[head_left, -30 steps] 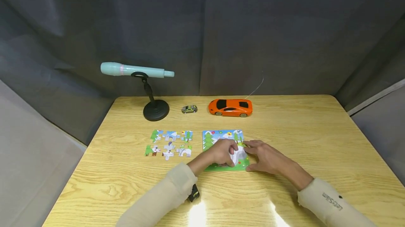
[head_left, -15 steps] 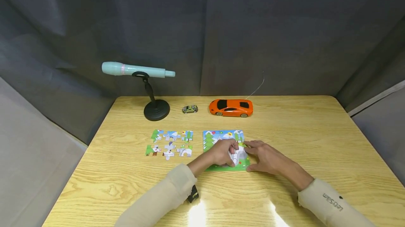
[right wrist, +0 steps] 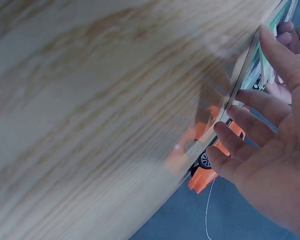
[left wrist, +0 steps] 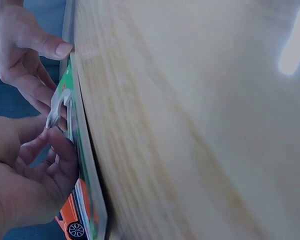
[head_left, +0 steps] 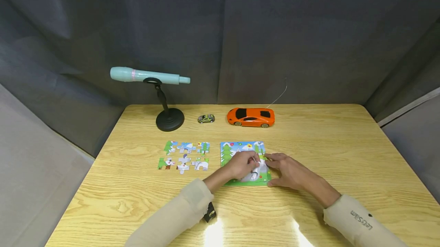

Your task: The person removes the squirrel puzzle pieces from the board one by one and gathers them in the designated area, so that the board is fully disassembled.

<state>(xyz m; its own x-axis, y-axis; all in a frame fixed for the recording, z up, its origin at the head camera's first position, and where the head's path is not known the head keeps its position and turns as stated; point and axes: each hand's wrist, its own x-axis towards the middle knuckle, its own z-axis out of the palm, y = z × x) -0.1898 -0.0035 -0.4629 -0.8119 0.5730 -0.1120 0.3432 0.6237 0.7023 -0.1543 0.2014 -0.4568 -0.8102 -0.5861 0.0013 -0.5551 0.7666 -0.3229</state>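
My left hand [head_left: 240, 165] is over the puzzle board [head_left: 225, 158], a snowy forest picture with a green bottom edge. It pinches a white-and-grey puzzle piece [left wrist: 56, 107] between thumb and finger. The piece stands tilted up from the board in the left wrist view. My right hand [head_left: 288, 171] rests at the board's right edge, fingers spread and nearly straight, thumb at the lower right corner. Much of the picture's middle is hidden under the left hand. Left of the board, several loose puzzle pieces [head_left: 183, 167] lie in two rows.
Behind the board are an orange toy car [head_left: 251, 117] with a thin wire and a small green toy car [head_left: 206, 119]. A pale blue microphone [head_left: 151, 76] sits on a black stand [head_left: 170, 120] at the back left. A black object [head_left: 210, 212] shows beside the left sleeve.
The left fingers have drawn together and lifted slightly, and the pinched puzzle piece now tilts up. The right hand, loose pieces and toy cars stay put.
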